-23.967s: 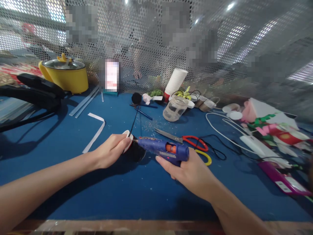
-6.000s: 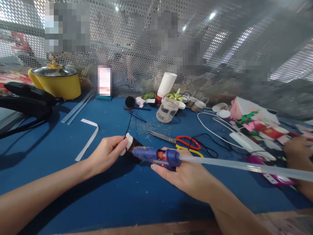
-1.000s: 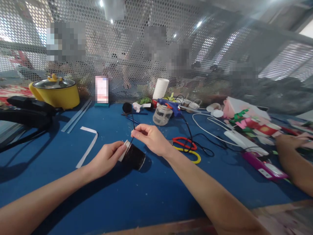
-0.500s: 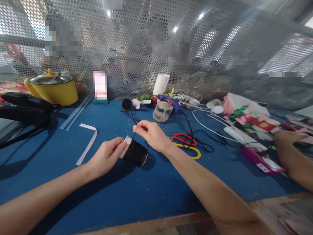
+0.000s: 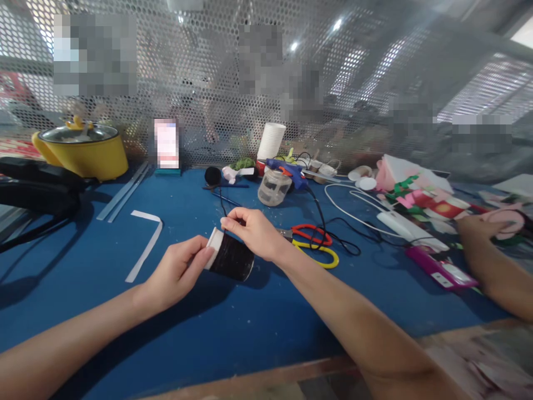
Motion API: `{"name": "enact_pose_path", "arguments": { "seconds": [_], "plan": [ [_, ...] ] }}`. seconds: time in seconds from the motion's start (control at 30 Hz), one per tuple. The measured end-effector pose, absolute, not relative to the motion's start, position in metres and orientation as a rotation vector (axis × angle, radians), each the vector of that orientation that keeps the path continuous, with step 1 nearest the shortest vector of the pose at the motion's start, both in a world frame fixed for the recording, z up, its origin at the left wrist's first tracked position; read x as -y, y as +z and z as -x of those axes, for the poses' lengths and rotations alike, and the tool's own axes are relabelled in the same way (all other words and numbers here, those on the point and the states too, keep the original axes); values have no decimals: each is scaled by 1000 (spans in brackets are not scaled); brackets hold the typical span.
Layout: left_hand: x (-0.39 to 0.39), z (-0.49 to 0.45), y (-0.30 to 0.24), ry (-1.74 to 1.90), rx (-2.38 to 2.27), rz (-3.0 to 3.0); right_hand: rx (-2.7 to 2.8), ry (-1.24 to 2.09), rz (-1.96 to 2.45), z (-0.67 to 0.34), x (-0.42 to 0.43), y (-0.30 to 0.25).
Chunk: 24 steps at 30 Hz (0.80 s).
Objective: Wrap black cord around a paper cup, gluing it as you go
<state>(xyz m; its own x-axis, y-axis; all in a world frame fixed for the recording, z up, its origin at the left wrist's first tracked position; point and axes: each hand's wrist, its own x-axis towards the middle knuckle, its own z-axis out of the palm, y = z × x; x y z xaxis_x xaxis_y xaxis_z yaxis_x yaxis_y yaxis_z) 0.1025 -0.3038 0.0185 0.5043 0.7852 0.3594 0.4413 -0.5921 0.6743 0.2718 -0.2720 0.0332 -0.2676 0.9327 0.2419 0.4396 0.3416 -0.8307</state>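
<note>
The black-wrapped cup (image 5: 233, 259) is held, tilted nearly onto its side, over the table (image 5: 216, 344), its bare white end clasped in the grip of the left hand (image 5: 179, 272). The black cord (image 5: 222, 205), apparently led from the ball (image 5: 212, 176) behind, is pinched by the right hand (image 5: 252, 233) beside the cup. For neat winding, the cord is best kept taut and laid snugly along the wrapped edge, with the white end clasped lightly so that no dent is made
</note>
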Motion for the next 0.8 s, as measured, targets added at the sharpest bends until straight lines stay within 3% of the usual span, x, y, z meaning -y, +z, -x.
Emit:
{"name": "enact_pose_path", "arguments": {
  "seconds": [0.5,0.8],
  "plan": [
    [306,-101,20,931,-991,-2309,1890,826,1267,-270,276,35],
    [305,-101,19,965,-978,-2301,1803,1040,1320,-269,272,34]
  ]
}}
